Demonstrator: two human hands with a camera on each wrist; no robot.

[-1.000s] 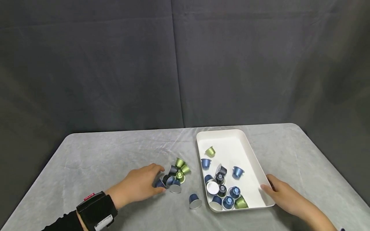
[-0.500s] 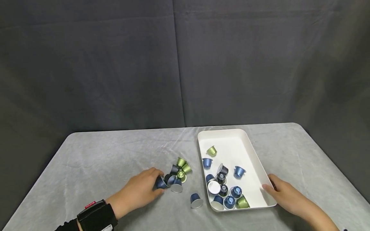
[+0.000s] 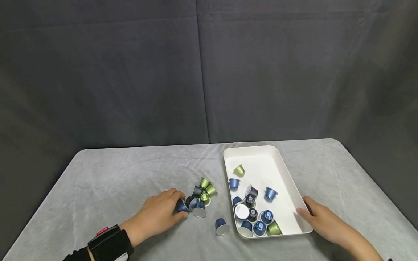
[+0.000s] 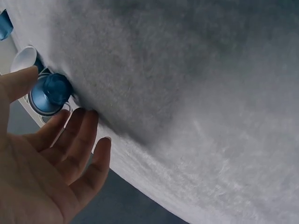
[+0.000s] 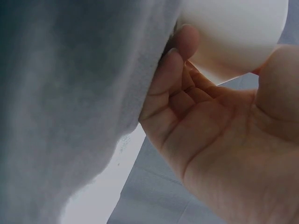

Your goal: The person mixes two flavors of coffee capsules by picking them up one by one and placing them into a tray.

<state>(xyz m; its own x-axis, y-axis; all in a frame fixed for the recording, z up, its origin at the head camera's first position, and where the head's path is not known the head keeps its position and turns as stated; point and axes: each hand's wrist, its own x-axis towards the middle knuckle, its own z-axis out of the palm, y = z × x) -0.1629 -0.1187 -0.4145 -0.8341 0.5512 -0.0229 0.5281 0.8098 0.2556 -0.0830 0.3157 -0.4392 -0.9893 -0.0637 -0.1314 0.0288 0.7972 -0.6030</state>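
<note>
In the head view, my left hand [image 3: 157, 214] is at the left end of a small pile of coffee capsules. Its thumb and index finger close around a blue coffee capsule [image 4: 50, 93], which still rests on the cloth. Beside it lie a navy capsule [image 3: 200, 207], a dark capsule [image 3: 197, 191] and green capsules [image 3: 205, 182]. My right hand [image 3: 326, 220] grips the near right edge of a white tray [image 3: 287, 195], thumb over the rim and fingers underneath. Blue, dark and green capsules lie in the tray, mostly toward its near left corner.
A single navy capsule [image 3: 222, 227] lies on its side between the pile and the tray. Grey cloth covers the table [image 3: 117, 174], and a dark curtain [image 3: 130, 79] hangs behind its far edge.
My left hand has closed in around the blue capsule at the pile's left end, then stayed nearly still. The whole view shifted slightly; the right hand keeps its grip on the tray.
</note>
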